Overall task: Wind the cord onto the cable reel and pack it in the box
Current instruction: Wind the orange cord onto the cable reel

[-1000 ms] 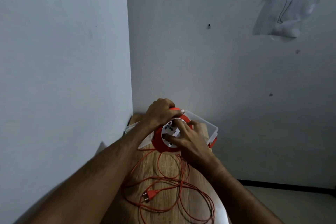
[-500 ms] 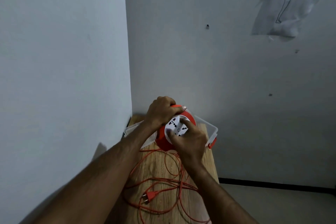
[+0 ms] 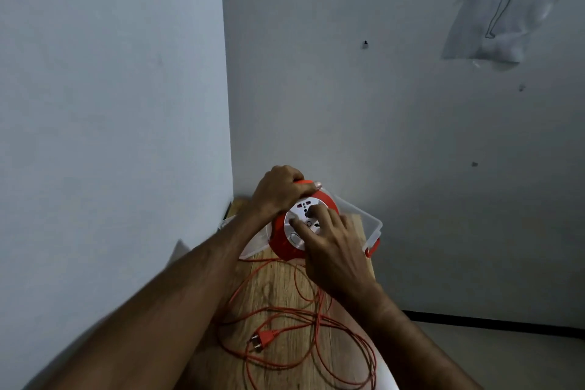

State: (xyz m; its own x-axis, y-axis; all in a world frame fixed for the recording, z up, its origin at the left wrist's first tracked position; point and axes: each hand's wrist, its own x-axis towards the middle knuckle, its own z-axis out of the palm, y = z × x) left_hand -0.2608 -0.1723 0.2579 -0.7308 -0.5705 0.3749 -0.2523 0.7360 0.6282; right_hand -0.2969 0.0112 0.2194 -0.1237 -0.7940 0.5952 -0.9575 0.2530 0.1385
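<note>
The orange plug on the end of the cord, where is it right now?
In the head view the plug lies low and centre on the wooden table, among loose loops of cord, between the two forearms and nearer the person than the cable reel.

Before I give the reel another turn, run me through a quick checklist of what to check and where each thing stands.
1. Left hand grips the orange handle on top of the cable reel: ok.
2. Right hand has fingertips on the reel's white socket face, ready to turn: ok.
3. Cord fully wound: not ok, many loose loops lie on the wooden table.
4. Loops free of knots: cannot tell, several strands cross.
5. Plug lying free on the table: ok.
6. Clear box open behind the reel: ok, no lid on it.
</note>
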